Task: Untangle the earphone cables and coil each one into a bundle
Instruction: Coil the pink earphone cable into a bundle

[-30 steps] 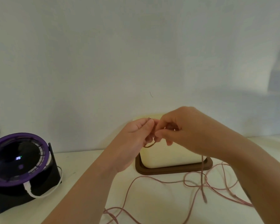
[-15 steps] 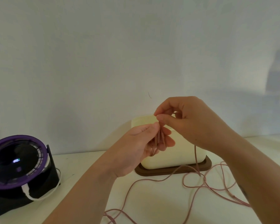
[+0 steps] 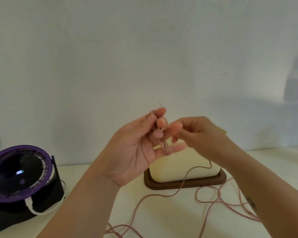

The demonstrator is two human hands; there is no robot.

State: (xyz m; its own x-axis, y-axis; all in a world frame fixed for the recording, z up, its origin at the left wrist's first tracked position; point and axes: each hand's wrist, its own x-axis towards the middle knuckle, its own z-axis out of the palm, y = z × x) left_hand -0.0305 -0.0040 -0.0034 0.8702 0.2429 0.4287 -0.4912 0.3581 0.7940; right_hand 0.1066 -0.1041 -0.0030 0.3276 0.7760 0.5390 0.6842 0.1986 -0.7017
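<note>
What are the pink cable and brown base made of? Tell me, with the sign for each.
The pink cable: likely rubbery plastic sheath, matte; it lies in soft loops. The brown base: looks like wood, satin; grain too blurred to confirm.

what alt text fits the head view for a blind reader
Two hands coil a pink earphone cable: loops wrap the fingers of the left hand while the right hand holds the strand. The rest lies tangled on a white table by a cream box, a purple-rimmed fan at left.

Soft dim light; bottle-shaped shadow (image 3: 294,81) on wall.
</note>
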